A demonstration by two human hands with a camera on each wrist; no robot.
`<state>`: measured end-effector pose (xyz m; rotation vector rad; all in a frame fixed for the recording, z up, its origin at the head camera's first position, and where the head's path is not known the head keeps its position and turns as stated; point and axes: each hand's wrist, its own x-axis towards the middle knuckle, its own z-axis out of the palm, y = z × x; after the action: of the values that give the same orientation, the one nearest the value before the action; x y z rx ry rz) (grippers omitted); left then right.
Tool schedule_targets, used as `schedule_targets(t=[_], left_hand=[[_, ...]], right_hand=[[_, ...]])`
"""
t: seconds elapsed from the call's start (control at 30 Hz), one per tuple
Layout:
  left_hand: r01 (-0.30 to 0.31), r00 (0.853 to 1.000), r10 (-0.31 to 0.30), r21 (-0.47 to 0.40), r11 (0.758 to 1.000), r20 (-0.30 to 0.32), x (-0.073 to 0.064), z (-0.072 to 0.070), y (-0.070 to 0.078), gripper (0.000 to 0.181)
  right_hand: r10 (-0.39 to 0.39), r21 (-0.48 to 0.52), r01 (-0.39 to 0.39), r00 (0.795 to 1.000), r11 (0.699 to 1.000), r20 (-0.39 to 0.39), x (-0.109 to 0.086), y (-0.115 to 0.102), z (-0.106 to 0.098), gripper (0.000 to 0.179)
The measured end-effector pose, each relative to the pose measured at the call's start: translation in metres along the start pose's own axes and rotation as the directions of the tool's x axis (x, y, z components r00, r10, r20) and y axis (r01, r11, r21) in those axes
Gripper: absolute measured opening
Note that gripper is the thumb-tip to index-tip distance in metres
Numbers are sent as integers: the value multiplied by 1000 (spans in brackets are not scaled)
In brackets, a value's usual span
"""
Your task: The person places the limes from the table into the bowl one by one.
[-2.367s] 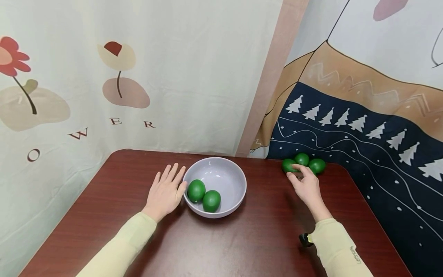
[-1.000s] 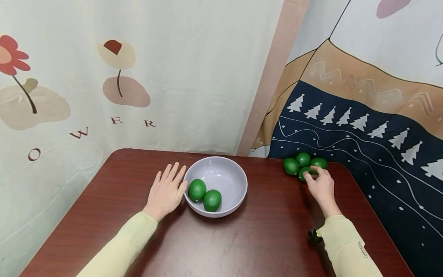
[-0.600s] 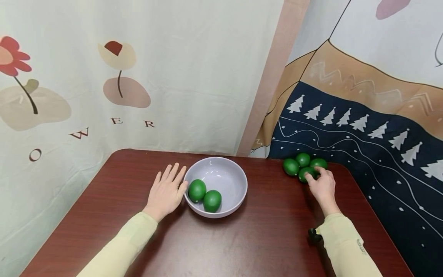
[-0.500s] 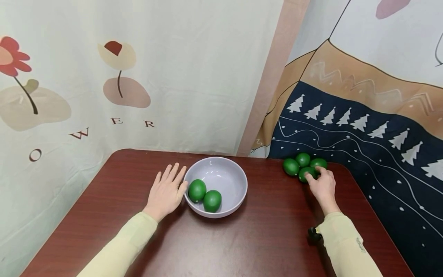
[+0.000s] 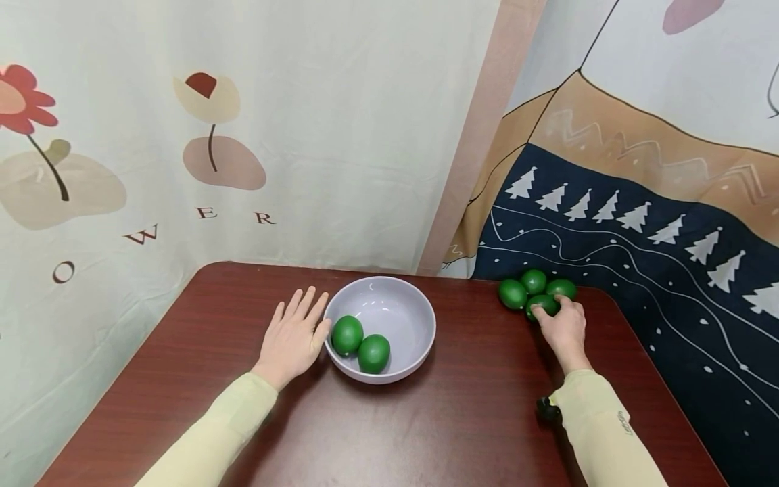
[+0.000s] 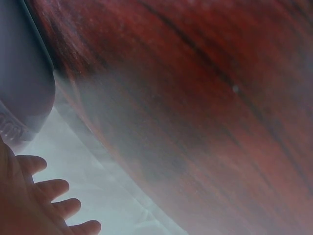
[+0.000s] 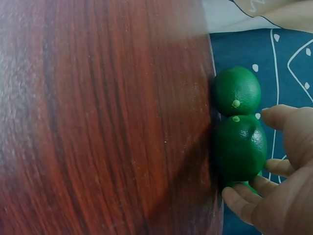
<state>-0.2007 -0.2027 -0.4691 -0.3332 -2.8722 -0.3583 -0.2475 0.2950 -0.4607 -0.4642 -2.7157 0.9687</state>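
Observation:
My left hand (image 5: 291,345) lies with straight, spread fingers against the left side of a pale lilac bowl (image 5: 409,331). Two green limes rest inside, one (image 5: 347,335) by the left wall and another (image 5: 374,354) nearer the front. At the table's far right, my right hand (image 5: 564,328) grips the front lime (image 5: 540,305) of a small cluster between thumb and fingers. In the right wrist view this lime (image 7: 240,147) sits between the thumb above and the fingers below. The left wrist view shows the bowl's outer wall (image 6: 24,73) beside the fingertips.
Several limes make up the cluster, including a left one (image 5: 512,294), a back one (image 5: 533,281) and a right one (image 5: 560,288). The dark red wooden table (image 5: 389,433) ends at a pale curtain (image 5: 341,169) and a navy tree-patterned cloth (image 5: 608,250).
My right hand has moved right and forward from over the cluster to the front lime, its thumb and fingers now round it. The left hand and bowl have stayed put.

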Motion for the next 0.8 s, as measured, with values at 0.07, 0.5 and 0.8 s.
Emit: schedule_targets(t=[0.07,0.5,0.8], left_hand=[[0,1000,0,4,1000,3,0,1,0,58],[-2,1000,2,-7,1000,-2,0,1,0,58],[-1,1000,1,-8,1000,-5,0,1,0,58]], right_hand=[[16,2,-16,1000,1000,-2,1,1,2,63],[21,3,-21,999,1000,-31,1,-4,10,62],[-33,-55,33,999,998,11,4,-5,10,64]])
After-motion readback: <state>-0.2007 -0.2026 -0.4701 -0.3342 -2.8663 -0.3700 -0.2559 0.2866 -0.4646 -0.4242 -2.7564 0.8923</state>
